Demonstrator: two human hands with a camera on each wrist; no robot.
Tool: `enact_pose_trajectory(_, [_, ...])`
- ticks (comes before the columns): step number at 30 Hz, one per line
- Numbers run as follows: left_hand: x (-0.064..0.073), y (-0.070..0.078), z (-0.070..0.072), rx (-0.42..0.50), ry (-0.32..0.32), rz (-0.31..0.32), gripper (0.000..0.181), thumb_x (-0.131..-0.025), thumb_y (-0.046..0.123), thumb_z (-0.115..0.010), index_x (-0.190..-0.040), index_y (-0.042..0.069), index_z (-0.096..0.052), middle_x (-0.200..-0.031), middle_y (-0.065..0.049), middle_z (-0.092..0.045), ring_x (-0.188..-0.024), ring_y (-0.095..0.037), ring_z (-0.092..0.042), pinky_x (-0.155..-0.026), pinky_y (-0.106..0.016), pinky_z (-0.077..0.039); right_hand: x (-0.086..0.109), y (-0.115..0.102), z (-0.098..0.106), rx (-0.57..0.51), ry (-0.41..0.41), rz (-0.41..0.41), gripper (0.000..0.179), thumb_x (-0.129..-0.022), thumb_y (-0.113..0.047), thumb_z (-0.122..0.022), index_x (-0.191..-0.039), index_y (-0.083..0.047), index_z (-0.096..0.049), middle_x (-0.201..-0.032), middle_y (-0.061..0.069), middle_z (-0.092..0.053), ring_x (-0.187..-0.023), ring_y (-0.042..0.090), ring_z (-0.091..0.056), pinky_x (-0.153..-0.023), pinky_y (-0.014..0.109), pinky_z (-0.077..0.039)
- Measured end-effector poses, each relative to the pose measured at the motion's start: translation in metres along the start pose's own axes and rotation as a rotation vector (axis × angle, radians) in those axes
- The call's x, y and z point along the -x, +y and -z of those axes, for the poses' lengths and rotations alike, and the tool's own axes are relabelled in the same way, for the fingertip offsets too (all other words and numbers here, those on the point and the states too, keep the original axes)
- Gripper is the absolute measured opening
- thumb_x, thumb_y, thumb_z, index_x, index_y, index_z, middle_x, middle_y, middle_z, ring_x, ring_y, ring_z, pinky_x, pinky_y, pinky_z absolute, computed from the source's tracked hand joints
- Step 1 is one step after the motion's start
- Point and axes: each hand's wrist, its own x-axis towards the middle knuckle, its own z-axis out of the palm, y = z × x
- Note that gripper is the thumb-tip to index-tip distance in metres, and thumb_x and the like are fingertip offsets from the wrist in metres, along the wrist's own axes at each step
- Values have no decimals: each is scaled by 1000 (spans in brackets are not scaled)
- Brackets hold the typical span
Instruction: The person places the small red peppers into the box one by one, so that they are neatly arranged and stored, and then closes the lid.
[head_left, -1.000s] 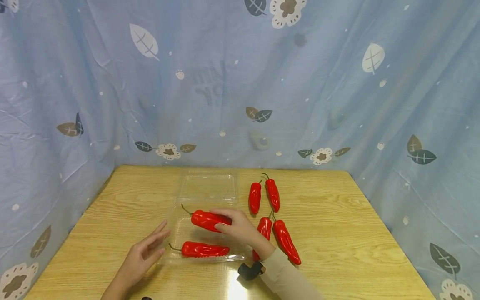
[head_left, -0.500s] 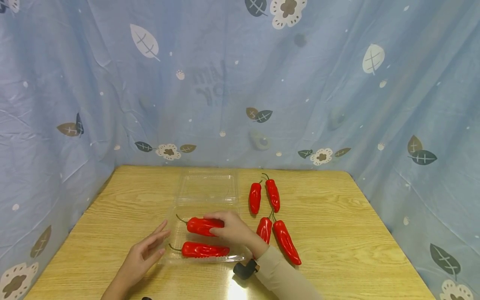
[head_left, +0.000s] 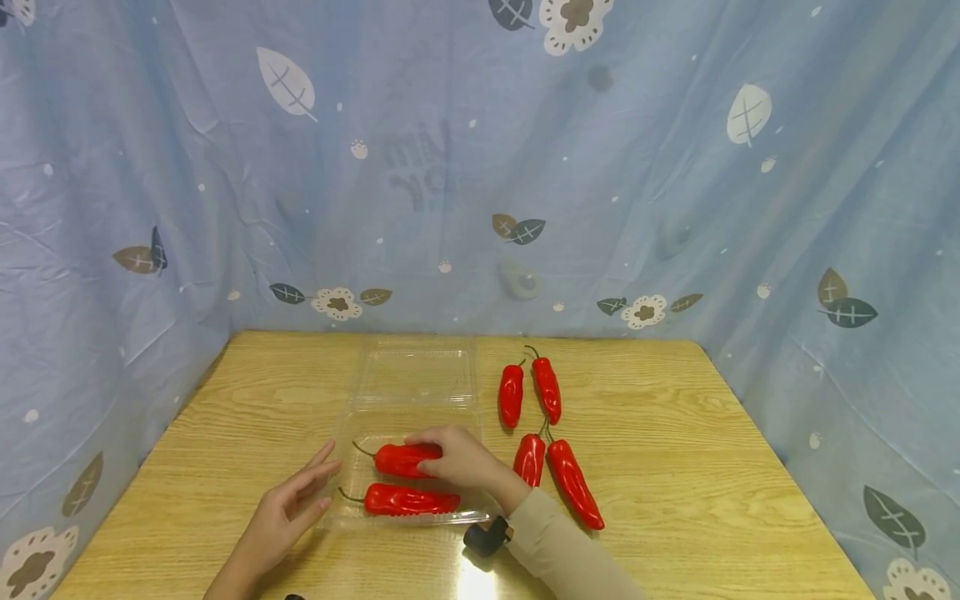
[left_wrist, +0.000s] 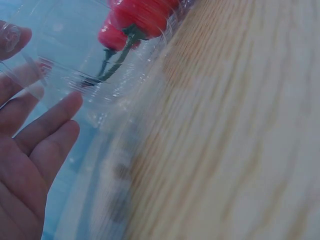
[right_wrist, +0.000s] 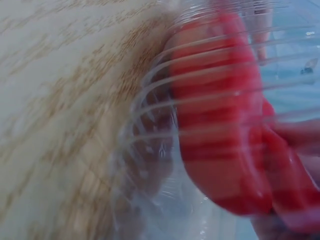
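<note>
A clear plastic clamshell box [head_left: 416,420] lies on the table with its lid [head_left: 416,372] folded back. My right hand [head_left: 467,458] pinches a red chili pepper [head_left: 397,460] by its blunt end, low inside the box, with the stem pointing left. A second red pepper [head_left: 411,500] lies along the box's front side, parallel to it. At the box's left side is my left hand [head_left: 279,512], its fingers [left_wrist: 55,116] loosely extended by the clear wall. The right wrist view sees the front pepper [right_wrist: 215,125] through the ribbed wall, partly hiding the held one.
Right of the box, several more red peppers lie on the wooden table [head_left: 675,467]: two farther back [head_left: 511,397], two nearer [head_left: 574,483]. My right forearm partly covers one near pepper [head_left: 529,458]. A patterned blue curtain [head_left: 450,167] hangs behind and at both sides.
My right hand has lowered the held pepper toward the front of the box, slightly left, beside the other pepper. The left hand stays in place.
</note>
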Motion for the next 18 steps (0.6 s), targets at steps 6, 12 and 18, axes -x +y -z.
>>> enact_pose_trajectory(6, [-1,1,0,-10,-3,19,43,-85,-19,-54,-127,-16,-49,-152,-18,-31,-131,-1,-42,-103,-11,-38,-2,1,-2,17,-24,-1,37,-85,-7,-67,-121,-13,-66,-119,-3,-66,-106,8,-58,-95,23,-49])
enact_pose_trajectory(12, [-1,1,0,-12,2,12,43,-84,-19,-54,-127,-15,-49,-152,-19,-31,-131,-1,-43,-102,-10,-38,-1,1,-2,30,-40,-3,37,-85,-8,-67,-122,-14,-66,-120,-3,-66,-108,8,-58,-96,23,-49])
enact_pose_trajectory(18, [0,2,0,-13,-2,27,43,-85,-19,-54,-128,-14,-49,-152,-19,-30,-130,-1,-43,-103,-10,-39,-1,1,-2,48,-55,-6,38,-85,-8,-68,-122,-14,-66,-120,-3,-66,-110,8,-58,-97,23,-48])
